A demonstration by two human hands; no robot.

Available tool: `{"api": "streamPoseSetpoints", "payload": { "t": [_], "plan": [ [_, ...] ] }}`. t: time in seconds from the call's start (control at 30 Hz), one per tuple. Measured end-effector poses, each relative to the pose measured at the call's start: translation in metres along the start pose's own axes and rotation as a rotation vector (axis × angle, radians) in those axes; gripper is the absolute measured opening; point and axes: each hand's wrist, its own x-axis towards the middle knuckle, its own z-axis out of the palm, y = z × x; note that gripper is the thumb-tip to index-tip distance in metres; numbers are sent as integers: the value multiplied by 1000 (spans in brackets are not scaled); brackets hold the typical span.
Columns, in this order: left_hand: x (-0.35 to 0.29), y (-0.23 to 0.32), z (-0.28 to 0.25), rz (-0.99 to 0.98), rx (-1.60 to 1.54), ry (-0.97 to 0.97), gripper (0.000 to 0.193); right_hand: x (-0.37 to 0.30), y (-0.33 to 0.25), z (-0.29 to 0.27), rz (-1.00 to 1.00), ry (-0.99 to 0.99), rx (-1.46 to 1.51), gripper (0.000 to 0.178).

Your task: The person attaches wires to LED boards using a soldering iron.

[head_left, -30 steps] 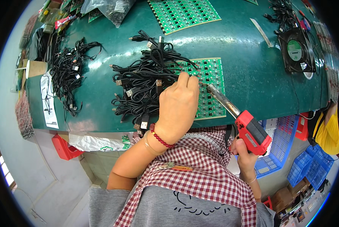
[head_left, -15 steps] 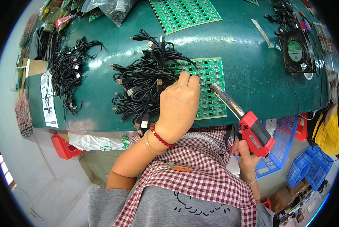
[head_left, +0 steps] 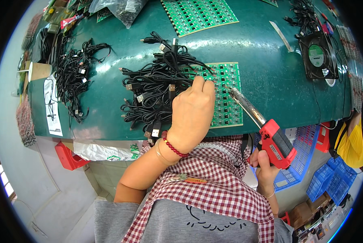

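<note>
My left hand (head_left: 193, 109) is closed in a pinch over a green circuit board panel (head_left: 226, 109). A black USB cable runs from the pile in under its fingers; the pinched end is hidden. That pile of black USB cables (head_left: 149, 87) lies left of the hand and overlaps the panel's left part. Several cable ends with thin reddish wires reach the panel's upper rows. My right hand (head_left: 265, 168) grips the red and black handle of a soldering iron (head_left: 276, 143). Its metal barrel slants up and left, with the tip over the panel, just right of my left fingers.
Another circuit board panel (head_left: 199, 14) lies at the far side of the green table (head_left: 266, 81). A second bundle of black cables (head_left: 72, 75) is at left. A black fan (head_left: 317, 54) and a metal strip (head_left: 280, 35) sit at right. Blue crates (head_left: 331, 178) stand below the table.
The soldering iron has shifted slightly right, its tip moving a little right and up across the panel. My left hand stays almost still in its pinch.
</note>
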Motion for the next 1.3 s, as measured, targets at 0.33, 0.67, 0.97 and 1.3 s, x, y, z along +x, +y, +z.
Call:
{"api": "streamPoseSetpoints", "payload": {
  "t": [0.33,0.67,0.97,1.3],
  "plan": [
    [6,8,-3,-5,-47,-20,8,11,-21,-19,-252,86,214,29],
    [1,6,-7,-12,-10,-29,7,112,-58,-124,-531,968,15,17],
    [1,4,0,-36,-25,35,7,87,-50,-102,-532,817,130,28],
    [4,3,4,18,3,0,12,-2,4,-16,-145,5,91,31]
  ]
}}
